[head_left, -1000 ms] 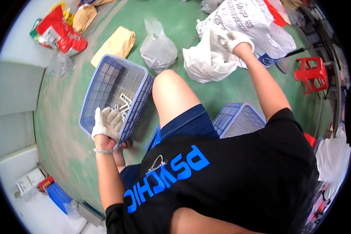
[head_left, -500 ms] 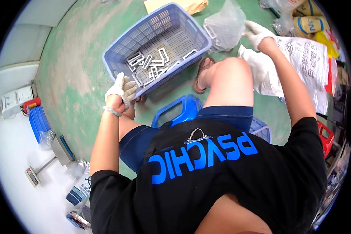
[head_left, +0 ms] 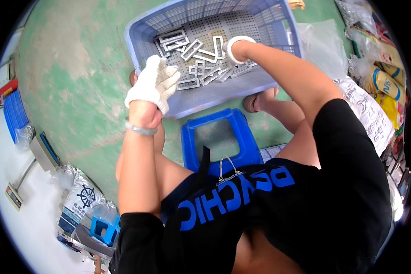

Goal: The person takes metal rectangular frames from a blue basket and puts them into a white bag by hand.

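A blue-grey plastic basket (head_left: 214, 98) stands on the floor in front of me. Several silvery rectangular frames (head_left: 192, 50) lie loose and overlapping on its perforated bottom. My left hand (head_left: 156, 84), in a white knit glove, is over the basket's near left corner. Its fingers point forward and to the right, thumb apart, and nothing shows in them. My right hand (head_left: 236, 49) reaches down into the basket beside the frames. Only its glove cuff and a bit of the back show; the fingers are hidden, so any hold cannot be seen.
A blue plastic stool (head_left: 187, 137) stands between my legs, close to the basket. Right of the basket lie a clear plastic bag (head_left: 322, 48) and a printed white sack (head_left: 367, 109). Further left are a scale (head_left: 45, 153) and a blue crate (head_left: 16, 112).
My right hand has moved from the bags at the right into the basket. I have leaned and shifted, so the basket appears nearer and the stool shows more. The left hand stays by its corner.
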Action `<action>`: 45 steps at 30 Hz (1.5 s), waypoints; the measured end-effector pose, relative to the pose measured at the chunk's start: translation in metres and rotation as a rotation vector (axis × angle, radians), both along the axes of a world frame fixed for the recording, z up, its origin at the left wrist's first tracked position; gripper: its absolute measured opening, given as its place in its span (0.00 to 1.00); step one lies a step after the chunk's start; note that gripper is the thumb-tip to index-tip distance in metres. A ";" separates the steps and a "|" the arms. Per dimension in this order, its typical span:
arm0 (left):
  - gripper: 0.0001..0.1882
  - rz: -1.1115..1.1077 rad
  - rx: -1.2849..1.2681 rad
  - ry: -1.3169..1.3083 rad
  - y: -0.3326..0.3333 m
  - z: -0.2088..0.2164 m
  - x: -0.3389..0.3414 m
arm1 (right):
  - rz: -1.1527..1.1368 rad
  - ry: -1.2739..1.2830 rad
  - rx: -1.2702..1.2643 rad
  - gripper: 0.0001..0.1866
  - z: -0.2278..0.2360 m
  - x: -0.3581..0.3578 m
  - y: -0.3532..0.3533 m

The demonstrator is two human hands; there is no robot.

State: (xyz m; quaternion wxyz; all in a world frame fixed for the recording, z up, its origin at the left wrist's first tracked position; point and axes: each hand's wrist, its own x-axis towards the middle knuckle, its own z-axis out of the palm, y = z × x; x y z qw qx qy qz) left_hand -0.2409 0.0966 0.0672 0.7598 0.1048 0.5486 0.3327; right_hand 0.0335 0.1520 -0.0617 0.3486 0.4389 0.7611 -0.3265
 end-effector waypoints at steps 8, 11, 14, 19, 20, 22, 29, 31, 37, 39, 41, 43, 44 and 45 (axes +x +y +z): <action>0.25 0.120 0.119 -0.171 0.023 0.016 -0.029 | 0.175 -0.078 -0.305 0.63 -0.096 -0.028 -0.023; 0.28 0.090 0.025 -0.155 0.020 0.015 -0.028 | 0.091 0.116 -0.084 0.59 -0.155 -0.003 -0.052; 0.28 0.178 0.105 -0.186 0.017 0.013 -0.024 | 0.100 -0.039 -0.270 0.56 -0.129 -0.020 -0.029; 0.28 0.164 0.062 -0.136 0.021 0.012 -0.019 | 0.100 -0.017 -0.232 0.48 -0.144 -0.012 -0.039; 0.28 0.151 0.004 -0.069 0.023 0.013 -0.017 | 0.081 0.006 -0.195 0.46 -0.145 -0.010 -0.041; 0.27 0.126 -0.009 -0.039 0.024 0.012 -0.014 | 0.136 0.021 -0.150 0.44 -0.144 -0.010 -0.042; 0.30 0.140 0.128 -0.129 0.011 0.006 -0.015 | 0.193 0.098 -0.066 0.37 -0.129 -0.018 -0.032; 0.31 0.109 0.126 -0.104 0.011 0.006 -0.015 | 0.155 0.140 -0.095 0.32 -0.106 -0.031 -0.018; 0.31 0.090 0.072 -0.062 0.015 0.005 -0.014 | -0.151 0.151 -0.016 0.31 -0.133 -0.059 -0.026; 0.30 0.082 0.060 -0.063 0.015 0.005 -0.015 | -0.178 0.099 0.033 0.33 -0.135 -0.066 -0.033; 0.28 0.082 0.051 -0.027 0.011 0.006 -0.014 | -0.205 0.045 0.074 0.36 -0.131 -0.072 -0.034; 0.27 0.097 0.052 -0.039 0.012 0.006 -0.014 | -0.382 -0.060 -0.213 0.38 -0.123 -0.071 -0.017; 0.26 0.111 0.051 -0.050 0.011 0.007 -0.014 | -0.427 -0.050 -0.216 0.39 -0.117 -0.069 -0.016; 0.26 0.108 0.053 -0.052 0.013 0.007 -0.014 | -0.430 -0.052 -0.213 0.39 -0.122 -0.067 -0.017</action>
